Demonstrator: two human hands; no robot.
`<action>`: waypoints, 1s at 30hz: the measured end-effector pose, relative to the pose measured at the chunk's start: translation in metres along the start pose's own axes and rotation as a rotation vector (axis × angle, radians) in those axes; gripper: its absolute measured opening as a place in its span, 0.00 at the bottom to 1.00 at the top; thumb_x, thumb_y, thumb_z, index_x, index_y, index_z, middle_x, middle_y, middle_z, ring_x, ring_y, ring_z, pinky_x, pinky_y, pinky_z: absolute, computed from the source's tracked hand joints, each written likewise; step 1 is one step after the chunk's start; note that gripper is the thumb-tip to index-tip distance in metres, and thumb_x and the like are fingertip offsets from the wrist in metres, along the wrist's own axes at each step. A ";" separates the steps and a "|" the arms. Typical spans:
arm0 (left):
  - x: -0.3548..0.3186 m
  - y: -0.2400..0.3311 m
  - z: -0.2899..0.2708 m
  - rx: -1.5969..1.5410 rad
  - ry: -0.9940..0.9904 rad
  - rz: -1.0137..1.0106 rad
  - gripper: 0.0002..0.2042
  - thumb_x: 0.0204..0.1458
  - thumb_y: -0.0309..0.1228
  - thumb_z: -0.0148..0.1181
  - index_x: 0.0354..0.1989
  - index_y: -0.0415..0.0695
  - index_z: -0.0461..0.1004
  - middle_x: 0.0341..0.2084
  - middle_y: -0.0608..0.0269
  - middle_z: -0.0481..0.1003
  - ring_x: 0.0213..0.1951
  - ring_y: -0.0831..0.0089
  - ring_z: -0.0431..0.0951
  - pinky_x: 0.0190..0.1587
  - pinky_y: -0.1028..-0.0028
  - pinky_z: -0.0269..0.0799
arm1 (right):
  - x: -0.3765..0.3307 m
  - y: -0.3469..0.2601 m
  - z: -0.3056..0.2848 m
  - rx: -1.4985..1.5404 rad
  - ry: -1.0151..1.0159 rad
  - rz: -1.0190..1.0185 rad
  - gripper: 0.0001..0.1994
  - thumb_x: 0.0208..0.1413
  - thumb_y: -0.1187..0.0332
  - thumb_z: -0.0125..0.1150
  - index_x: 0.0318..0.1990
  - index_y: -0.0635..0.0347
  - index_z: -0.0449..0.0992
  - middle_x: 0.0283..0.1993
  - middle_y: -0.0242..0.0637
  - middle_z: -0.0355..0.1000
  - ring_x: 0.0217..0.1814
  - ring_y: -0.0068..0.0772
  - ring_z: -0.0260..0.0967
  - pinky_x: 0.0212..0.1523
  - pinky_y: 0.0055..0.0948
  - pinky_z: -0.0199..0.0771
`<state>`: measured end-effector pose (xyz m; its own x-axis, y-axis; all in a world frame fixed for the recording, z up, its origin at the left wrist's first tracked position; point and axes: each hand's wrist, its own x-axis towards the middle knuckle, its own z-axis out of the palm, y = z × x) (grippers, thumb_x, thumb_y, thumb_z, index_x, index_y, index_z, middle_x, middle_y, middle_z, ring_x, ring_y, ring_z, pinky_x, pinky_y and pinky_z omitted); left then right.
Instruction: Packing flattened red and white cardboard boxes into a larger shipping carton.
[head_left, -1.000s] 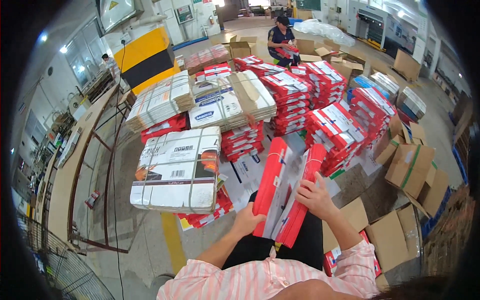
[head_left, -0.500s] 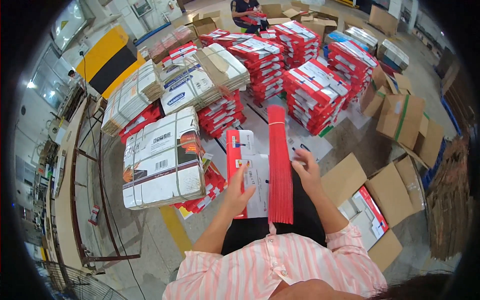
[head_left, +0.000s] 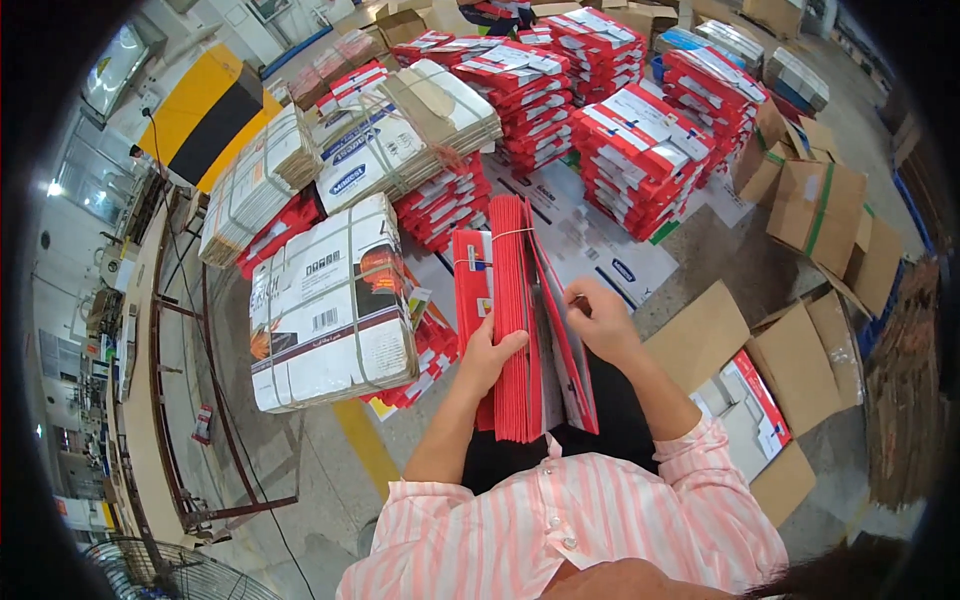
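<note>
A bundle of flat folded cartons stands on edge over my lap, red edges toward me, with a rubber band round its far end. My left hand is wrapped round its left side, thumb across the red edges. On the right side a few cartons fan away, showing grey inner faces. My right hand is curled in a pinch beside these fanned cartons; what its fingertips hold is hidden. Another red and white banded bundle lies behind my left hand, partly covered.
Tied stacks of flat white cartons stand at the left. Tall piles of red and white bundles rise ahead. An open brown box holding cartons is at my right. Another person is partly visible at the far edge.
The bundle has tilted and shifted left, and its right-hand cartons have fanned apart. My left hand has closed round it. My right hand has curled from loosely open into a pinch.
</note>
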<state>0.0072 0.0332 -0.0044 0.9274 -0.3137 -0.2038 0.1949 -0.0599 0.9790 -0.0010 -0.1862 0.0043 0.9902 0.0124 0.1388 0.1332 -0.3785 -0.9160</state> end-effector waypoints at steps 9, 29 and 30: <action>0.003 0.010 0.008 0.201 -0.003 0.112 0.29 0.51 0.32 0.61 0.60 0.34 0.59 0.45 0.53 0.74 0.44 0.67 0.76 0.50 0.70 0.70 | 0.008 -0.006 0.001 -0.394 0.058 -0.172 0.11 0.49 0.71 0.55 0.41 0.58 0.73 0.39 0.47 0.69 0.38 0.52 0.71 0.38 0.43 0.71; 0.014 0.007 0.010 -0.094 -0.138 0.026 0.43 0.45 0.32 0.70 0.66 0.35 0.49 0.51 0.53 0.69 0.51 0.70 0.71 0.55 0.71 0.67 | 0.003 -0.009 -0.006 -0.141 0.105 -0.200 0.08 0.50 0.71 0.55 0.36 0.65 0.72 0.37 0.44 0.67 0.33 0.41 0.67 0.35 0.32 0.67; 0.013 0.007 0.011 -0.096 -0.136 0.025 0.43 0.45 0.32 0.70 0.66 0.35 0.49 0.51 0.53 0.69 0.51 0.70 0.71 0.55 0.71 0.67 | 0.003 -0.011 -0.003 -0.105 0.099 -0.191 0.09 0.51 0.69 0.57 0.35 0.65 0.72 0.37 0.43 0.67 0.33 0.40 0.67 0.35 0.33 0.67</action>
<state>0.0170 0.0187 0.0004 0.8818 -0.4398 -0.1700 0.2074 0.0380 0.9775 0.0007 -0.1845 0.0164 0.9378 0.0043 0.3472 0.3080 -0.4719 -0.8261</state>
